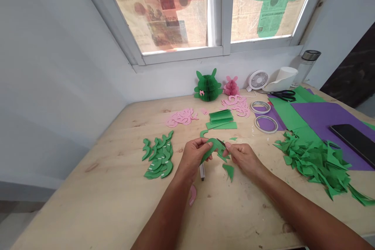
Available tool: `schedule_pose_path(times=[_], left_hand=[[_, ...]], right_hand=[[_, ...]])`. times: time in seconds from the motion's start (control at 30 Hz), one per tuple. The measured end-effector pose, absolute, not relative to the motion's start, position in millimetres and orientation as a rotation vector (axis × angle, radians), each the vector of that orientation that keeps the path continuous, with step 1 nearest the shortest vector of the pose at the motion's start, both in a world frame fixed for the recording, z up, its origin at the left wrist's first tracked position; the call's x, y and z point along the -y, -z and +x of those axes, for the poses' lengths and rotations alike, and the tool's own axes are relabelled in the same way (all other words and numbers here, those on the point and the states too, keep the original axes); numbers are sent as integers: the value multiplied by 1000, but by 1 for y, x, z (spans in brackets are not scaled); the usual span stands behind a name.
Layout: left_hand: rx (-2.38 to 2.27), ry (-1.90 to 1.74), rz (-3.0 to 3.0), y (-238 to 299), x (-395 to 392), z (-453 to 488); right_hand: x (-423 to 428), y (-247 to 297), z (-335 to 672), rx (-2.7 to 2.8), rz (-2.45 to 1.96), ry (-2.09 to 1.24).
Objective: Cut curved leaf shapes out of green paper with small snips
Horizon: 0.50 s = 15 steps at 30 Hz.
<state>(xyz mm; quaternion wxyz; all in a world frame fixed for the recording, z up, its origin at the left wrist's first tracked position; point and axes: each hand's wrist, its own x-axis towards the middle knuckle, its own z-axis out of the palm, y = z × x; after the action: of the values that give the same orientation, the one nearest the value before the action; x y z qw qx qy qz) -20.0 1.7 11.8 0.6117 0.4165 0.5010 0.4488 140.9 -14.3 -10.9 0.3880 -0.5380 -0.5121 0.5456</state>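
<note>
My left hand (195, 155) is closed, pinching a curved piece of green paper (211, 149) between thumb and fingers. My right hand (240, 156) is also closed, around a tool with a dark pointed blade (221, 142); its handle is hidden in the fingers. The blade meets the right edge of the green paper. Below the hands lie green scraps (228, 172) and a slim white stick-like tool (202, 172) with a dark tip. Left of my left hand, curved green cut-outs (159, 160) are piled. A pink curved strip (192, 195) lies by my left forearm.
Behind the hands are folded green paper (221, 117), pink cut-outs (181, 117) and tape rolls (266, 124). Green scraps (319, 160), purple sheets (322, 115), a phone (356, 140) and black-handled scissors (283, 95) lie right. Honeycomb paper figures (208, 88) and a fan (258, 80) stand by the wall.
</note>
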Motion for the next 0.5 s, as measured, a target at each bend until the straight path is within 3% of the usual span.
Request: schedule_pose_path(times=[0.5], left_hand=[[-1061, -1030, 905, -15, 9, -10]], right_hand=[[14, 8, 140, 1040, -1137, -1482]])
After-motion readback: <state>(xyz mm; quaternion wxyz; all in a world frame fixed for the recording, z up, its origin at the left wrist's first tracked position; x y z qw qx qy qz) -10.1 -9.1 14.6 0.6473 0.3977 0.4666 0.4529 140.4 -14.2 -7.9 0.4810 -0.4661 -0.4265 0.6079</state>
